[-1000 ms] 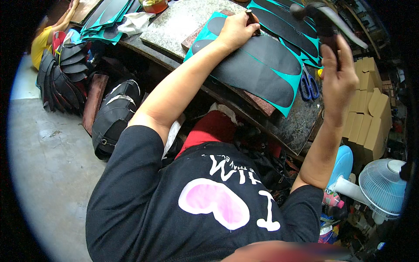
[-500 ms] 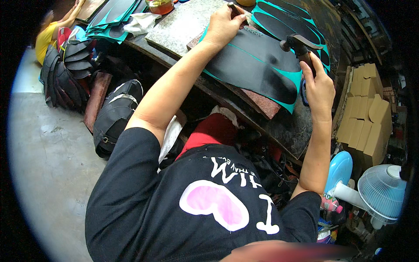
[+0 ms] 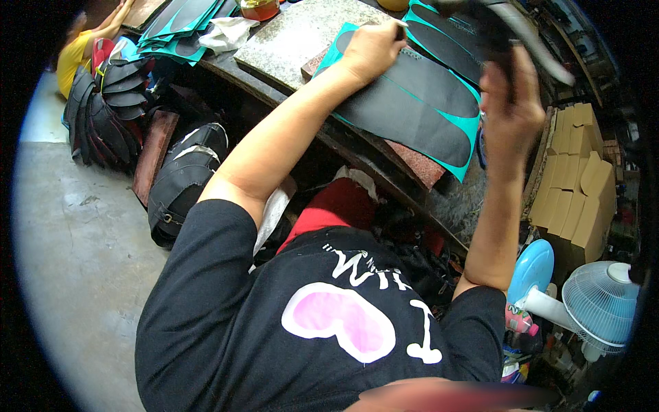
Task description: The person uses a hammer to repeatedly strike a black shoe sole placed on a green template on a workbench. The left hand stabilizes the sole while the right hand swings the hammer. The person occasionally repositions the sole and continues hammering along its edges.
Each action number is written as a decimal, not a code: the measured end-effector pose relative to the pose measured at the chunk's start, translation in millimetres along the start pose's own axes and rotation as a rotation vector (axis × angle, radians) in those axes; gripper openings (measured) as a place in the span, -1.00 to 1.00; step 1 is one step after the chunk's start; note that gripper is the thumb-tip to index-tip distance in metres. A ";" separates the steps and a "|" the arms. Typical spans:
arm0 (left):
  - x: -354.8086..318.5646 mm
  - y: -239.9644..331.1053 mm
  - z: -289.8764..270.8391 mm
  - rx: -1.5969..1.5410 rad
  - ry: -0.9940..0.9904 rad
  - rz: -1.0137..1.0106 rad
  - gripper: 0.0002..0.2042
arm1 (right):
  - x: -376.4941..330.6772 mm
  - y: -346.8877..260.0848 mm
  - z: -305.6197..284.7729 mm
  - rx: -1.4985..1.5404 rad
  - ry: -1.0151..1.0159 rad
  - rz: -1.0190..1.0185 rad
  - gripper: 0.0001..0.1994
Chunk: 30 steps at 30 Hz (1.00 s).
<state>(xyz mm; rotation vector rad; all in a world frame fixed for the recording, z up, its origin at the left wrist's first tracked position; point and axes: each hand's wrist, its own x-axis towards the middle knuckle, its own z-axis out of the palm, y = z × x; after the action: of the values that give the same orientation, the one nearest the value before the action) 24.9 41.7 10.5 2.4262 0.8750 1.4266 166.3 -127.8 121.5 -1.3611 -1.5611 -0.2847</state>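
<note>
Black sheet [image 3: 410, 113] with teal edges

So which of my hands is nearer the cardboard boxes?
Right. Your right hand, holding the hammer, is up and left of the cardboard boxes; your left hand is farther left, over the turquoise-edged sheet.

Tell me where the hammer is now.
In the head view, the hammer is at the upper right, gripped in the right hand, right of the black-and-teal sheet.

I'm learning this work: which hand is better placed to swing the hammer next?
Likely the right hand: it holds the hammer raised, while the left hand is down over the black-and-teal sheet.
</note>
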 end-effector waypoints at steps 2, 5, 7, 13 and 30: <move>1.6 7.3 7.2 0.150 -0.139 0.100 -0.86 | -10.6 8.1 15.2 -0.292 -0.265 0.151 -0.60; -1.4 4.4 12.1 -0.009 0.087 -0.053 -0.90 | -20.1 29.2 7.8 -0.359 -0.248 0.239 -0.59; -1.3 -5.9 12.5 -0.381 0.077 -0.520 -0.89 | -19.4 37.5 -8.9 -0.384 -0.212 0.248 -0.58; 1.1 -14.3 18.5 -0.277 -0.006 -0.287 -0.86 | 5.0 14.5 -37.9 -0.099 -0.018 0.046 -0.61; 0.8 -3.2 26.9 -0.218 -0.040 -0.152 -0.83 | 4.8 11.5 -29.7 -0.092 0.042 -0.078 -0.62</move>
<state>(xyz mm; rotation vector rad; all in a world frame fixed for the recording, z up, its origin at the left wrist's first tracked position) 46.7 48.2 -4.2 2.1725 0.8279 1.3380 192.0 -142.3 134.5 -1.3574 -1.5849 -0.4349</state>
